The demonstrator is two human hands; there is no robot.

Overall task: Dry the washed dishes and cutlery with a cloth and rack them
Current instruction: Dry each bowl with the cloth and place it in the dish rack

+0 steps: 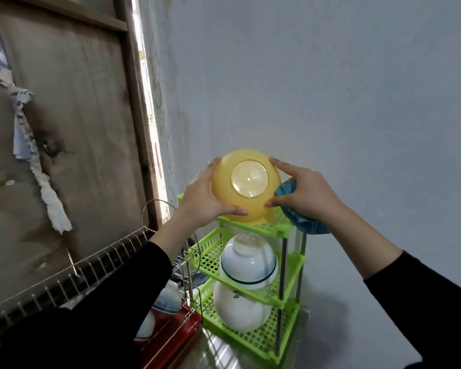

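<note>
Head view, single frame. Yellow bowl (246, 186) is at the top shelf of the green rack (282, 223), base turned toward the camera, its lower edge seemingly touching the shelf mesh.

- Left hand (202, 198): fingers and thumb curled round the bowl's left side, a firm hold.
- Right hand (301, 194): forefinger on the upper edge and thumb on the lower side pinch the bowl. A blue cloth (305, 221) is bunched under the palm and hangs past the shelf corner.
- Bowl's base shows a wet-looking sheen, though that may only be glare.
- Done, by the look of it: a blue-rimmed white bowl (248, 258) sits inverted on the middle shelf and a plain white bowl (237, 307) on the bottom shelf.
- Left: more crockery (168, 298) waits low down by the wire rack (91, 262), over a red tray (176, 331). No cutlery can be made out.

Judgement: third bowl is being set down; the task is mid-course, with the remaining pieces not yet dried.
</note>
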